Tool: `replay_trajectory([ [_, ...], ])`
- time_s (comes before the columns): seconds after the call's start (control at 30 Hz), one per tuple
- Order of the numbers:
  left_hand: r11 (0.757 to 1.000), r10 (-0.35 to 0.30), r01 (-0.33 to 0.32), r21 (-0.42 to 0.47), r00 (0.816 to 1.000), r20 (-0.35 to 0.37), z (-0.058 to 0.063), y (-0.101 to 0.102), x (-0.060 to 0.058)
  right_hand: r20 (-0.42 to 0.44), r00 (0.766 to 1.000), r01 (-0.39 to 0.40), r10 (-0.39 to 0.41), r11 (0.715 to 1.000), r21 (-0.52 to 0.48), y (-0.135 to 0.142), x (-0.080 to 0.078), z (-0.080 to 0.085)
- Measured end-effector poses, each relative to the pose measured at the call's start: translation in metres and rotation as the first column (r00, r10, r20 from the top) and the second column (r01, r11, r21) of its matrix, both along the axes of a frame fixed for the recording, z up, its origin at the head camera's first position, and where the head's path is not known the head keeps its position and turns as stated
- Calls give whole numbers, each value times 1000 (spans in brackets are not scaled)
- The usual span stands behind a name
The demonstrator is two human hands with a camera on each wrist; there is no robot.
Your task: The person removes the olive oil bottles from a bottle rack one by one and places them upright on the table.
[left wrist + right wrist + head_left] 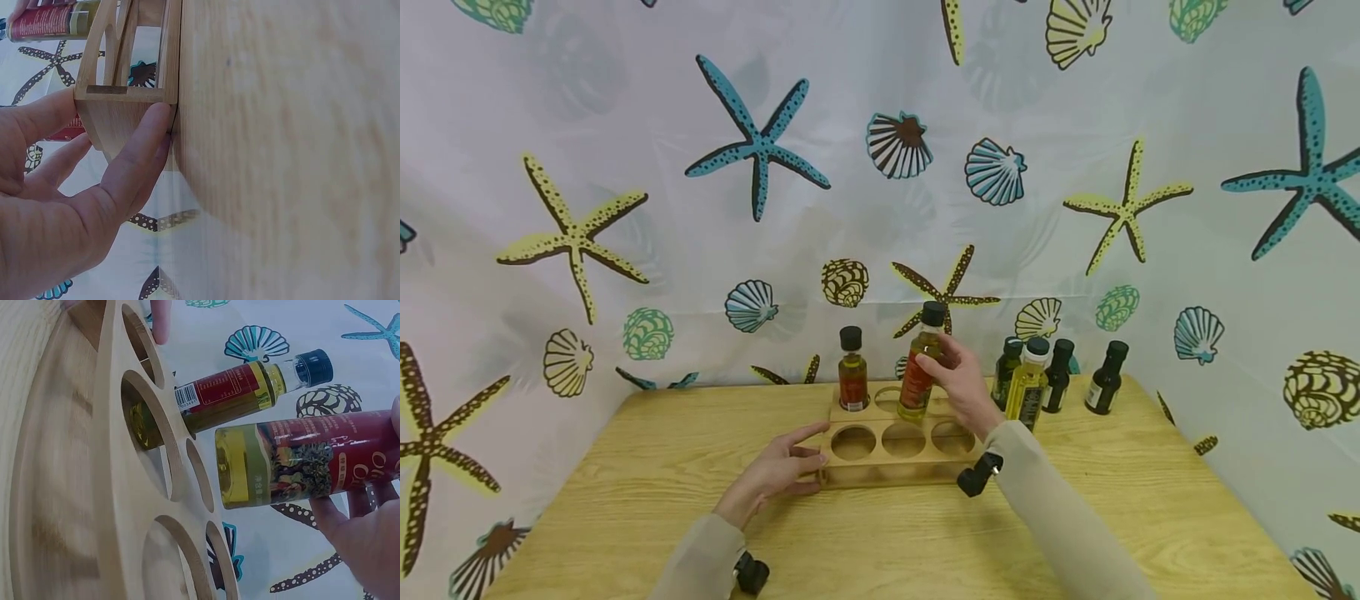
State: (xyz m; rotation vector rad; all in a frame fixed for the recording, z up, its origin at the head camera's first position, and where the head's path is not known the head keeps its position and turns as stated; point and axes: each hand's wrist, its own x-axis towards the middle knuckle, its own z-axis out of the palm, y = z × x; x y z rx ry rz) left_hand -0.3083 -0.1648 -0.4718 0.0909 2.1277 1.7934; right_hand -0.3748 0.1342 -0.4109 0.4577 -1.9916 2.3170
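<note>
My right hand [962, 385] grips an olive oil bottle [916, 379] with a red label and black cap, upright over the back row of a wooden bottle rack [898, 475]. In the right wrist view, the base of this bottle [234, 469] is clear of the rack's round holes. A matching bottle [853, 379] stands in the back left hole. My left hand [781, 465] touches the rack's left end with its fingers spread. Seen from the left wrist, the fingertips [159, 115] rest against the rack's end panel [119, 125].
Several more bottles stand on the table right of the rack: a yellow oil bottle [1028, 387] in front, a dark green one [1006, 371], and small dark bottles [1103, 383]. Behind the wooden table [685, 450] hangs a cloth [850, 225] printed with starfish and shells.
</note>
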Motion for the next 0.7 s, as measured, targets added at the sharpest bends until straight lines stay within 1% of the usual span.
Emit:
replay_trajectory([
  [0.07,1000,16,-16,1,1000,5,0,1,0,10,1000,2,-2,1000,7,3,3,-1],
  [0.27,1000,26,-26,-1,1000,-1,-1,2,0,37,999,17,-18,1000,25,10,13,0],
  [0.53,1000,6,-6,-6,1000,-7,-1,0,1,-10,1000,13,-13,1000,12,17,18,-1],
  [0.7,1000,11,-11,-11,1000,-9,-1,0,1,-23,1000,19,-19,1000,4,22,21,-1],
])
